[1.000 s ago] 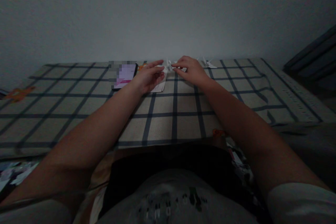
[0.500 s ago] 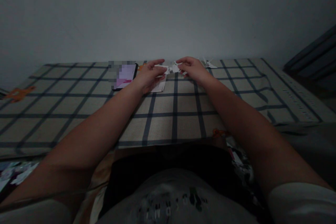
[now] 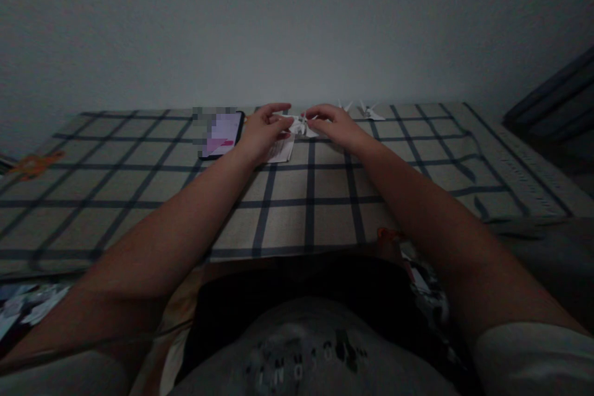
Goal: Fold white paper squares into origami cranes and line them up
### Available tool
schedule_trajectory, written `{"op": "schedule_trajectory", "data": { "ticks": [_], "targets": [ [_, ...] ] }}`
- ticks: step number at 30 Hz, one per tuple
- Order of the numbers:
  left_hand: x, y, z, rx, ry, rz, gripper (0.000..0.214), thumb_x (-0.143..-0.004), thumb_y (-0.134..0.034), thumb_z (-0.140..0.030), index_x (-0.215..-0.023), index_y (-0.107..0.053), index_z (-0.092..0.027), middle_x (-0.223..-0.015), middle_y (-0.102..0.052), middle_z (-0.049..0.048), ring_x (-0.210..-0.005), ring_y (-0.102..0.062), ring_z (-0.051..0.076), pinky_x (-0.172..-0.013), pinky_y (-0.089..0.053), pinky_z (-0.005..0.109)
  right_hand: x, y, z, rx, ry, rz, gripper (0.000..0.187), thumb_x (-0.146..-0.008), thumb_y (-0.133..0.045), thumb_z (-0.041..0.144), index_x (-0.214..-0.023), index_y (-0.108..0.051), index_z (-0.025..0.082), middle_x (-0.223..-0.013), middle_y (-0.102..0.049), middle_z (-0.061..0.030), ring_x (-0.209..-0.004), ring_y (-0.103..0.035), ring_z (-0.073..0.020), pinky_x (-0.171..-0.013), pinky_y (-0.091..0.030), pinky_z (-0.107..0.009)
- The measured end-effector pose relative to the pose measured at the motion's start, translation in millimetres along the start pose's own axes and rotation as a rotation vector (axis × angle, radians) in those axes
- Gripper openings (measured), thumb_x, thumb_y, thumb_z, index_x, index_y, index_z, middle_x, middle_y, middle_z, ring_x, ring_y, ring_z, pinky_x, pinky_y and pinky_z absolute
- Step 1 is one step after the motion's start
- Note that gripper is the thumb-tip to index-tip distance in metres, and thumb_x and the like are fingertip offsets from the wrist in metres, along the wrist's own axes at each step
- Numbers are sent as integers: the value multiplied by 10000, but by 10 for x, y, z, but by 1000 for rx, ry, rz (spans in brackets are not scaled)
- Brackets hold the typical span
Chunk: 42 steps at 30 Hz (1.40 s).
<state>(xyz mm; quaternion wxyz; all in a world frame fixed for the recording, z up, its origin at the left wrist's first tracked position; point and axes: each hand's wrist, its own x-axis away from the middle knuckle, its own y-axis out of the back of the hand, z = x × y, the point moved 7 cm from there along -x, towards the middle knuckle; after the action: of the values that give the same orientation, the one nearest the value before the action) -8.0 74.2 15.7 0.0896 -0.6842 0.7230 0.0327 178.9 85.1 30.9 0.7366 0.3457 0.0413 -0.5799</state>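
Note:
A white folded paper crane [image 3: 301, 126] is between my two hands, just above the far part of the checked tablecloth. My left hand [image 3: 265, 131] pinches its left side between thumb and fingers, with the index finger raised. My right hand [image 3: 335, 126] has thumb and fingertips closed on its right side. Partly under my left hand lies a stack of white paper [image 3: 282, 151]. Two more white paper cranes stand behind and right of my right hand: one crane [image 3: 370, 112] shows well, the other crane [image 3: 344, 105] only its tips.
A phone [image 3: 223, 135] with a lit, partly blurred screen lies left of my left hand. An orange item [image 3: 37, 164] sits at the table's left edge. The checked tablecloth [image 3: 288, 223] covers the table, which stands against a grey wall [image 3: 297, 31].
My right hand has shifted slightly, and the paper crane between my hands shows more spread wings. The tips of another crane now show behind my right hand.

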Motion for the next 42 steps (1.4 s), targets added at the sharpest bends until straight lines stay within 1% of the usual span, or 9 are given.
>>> {"op": "schedule_trajectory", "data": {
  "ticks": [3,7,18,23,26,31,36,39,42],
  "targets": [
    [3,-25,12,-20,6,16,443,-753,-846,-212,-1179,-724,-209,-891,-720,29,-857,-668,166,-838,-574,297,28,-7,71,36,64,19,214,-886,-761,353,-1036,-816,211,-1135,-791,-86,-1015,-707,-208,-971,-585,-387],
    [4,-35,19,9,20,28,479,-763,-848,-218,-1220,-707,-207,-937,-725,40,-929,-696,179,-876,-575,306,28,12,92,59,77,19,186,-895,-753,363,-977,-816,208,-1054,-793,-78,-999,-698,-214,-941,-576,-377],
    [11,-43,1,69,27,35,482,-820,-828,-179,-1286,-714,-211,-950,-756,40,-925,-727,159,-858,-579,266,0,1,-27,-157,-28,-23,230,-918,-720,420,-846,-737,202,-877,-742,-34,-866,-664,-183,-846,-561,-342],
    [18,-49,-1,79,32,61,525,-784,-907,-231,-1271,-712,-214,-968,-765,45,-960,-741,182,-871,-596,270,10,-37,-129,-264,-122,-23,257,-906,-745,468,-940,-759,214,-912,-740,-30,-881,-685,-183,-783,-594,-319],
    [0,-38,18,80,29,77,519,-795,-906,-250,-1275,-712,-220,-975,-772,47,-960,-752,182,-863,-613,265,38,-27,-93,-271,-176,-26,227,-921,-755,426,-982,-765,208,-970,-759,-42,-916,-692,-177,-753,-596,-287],
    [-48,25,45,82,22,12,468,-867,-802,-178,-1325,-708,-191,-949,-739,35,-851,-711,125,-880,-612,277,65,-2,-34,-322,-247,-24,190,-965,-739,317,-1117,-776,210,-1098,-775,-47,-902,-685,-133,-639,-529,-193],
    [-53,23,36,168,69,-28,447,-875,-775,-122,-1313,-704,-169,-876,-704,6,-724,-654,76,-803,-602,210,89,15,-142,-387,-373,-50,130,-980,-695,172,-1074,-780,200,-881,-727,-6,-667,-613,-83,-609,-525,-193],
    [-19,-28,11,223,113,1,415,-890,-763,-114,-1299,-703,-157,-854,-706,1,-687,-661,71,-746,-604,186,95,51,-114,-408,-381,-37,158,-965,-686,132,-1067,-784,202,-858,-726,-4,-686,-647,-90,-606,-529,-190],
    [19,-72,-9,256,161,38,344,-947,-718,-146,-1289,-694,-149,-895,-750,25,-697,-709,87,-715,-617,194,87,219,-43,-410,-405,-64,152,-951,-676,117,-1033,-783,187,-864,-730,-17,-692,-663,-98,-571,-507,-191]
  ]
}}
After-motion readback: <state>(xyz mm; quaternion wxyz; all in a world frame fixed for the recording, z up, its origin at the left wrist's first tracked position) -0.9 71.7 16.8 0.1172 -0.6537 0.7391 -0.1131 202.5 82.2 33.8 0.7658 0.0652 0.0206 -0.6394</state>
